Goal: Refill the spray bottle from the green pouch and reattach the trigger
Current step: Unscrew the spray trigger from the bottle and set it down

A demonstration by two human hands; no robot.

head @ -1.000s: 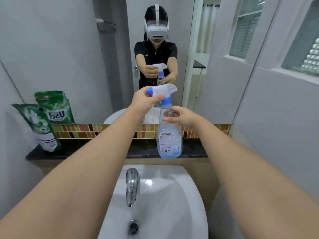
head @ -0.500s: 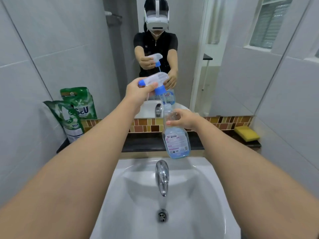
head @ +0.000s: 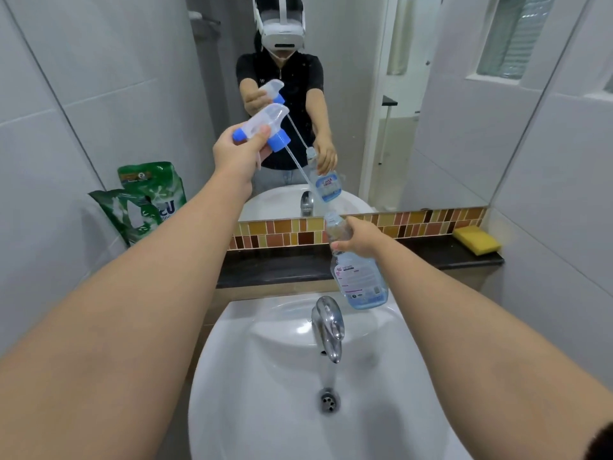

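While the right hand [head: 360, 239] grips the bottle [head: 360, 280], the left hand [head: 237, 154], clamping the trigger [head: 262, 126], has lifted it clear.

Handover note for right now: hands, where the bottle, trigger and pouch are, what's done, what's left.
Left hand: shut on the trigger head, lifted up and left, its dip tube slanting down toward the bottle mouth.
Right hand: shut on the spray bottle at the neck, held tilted above the sink.
Green pouch: untouched, leaning against the wall on the left of the dark ledge.
Done: trigger unscrewed and raised; whether the tube tip has cleared the neck cannot be told.
Left: put the trigger aside, pour from the pouch, screw the trigger back on.
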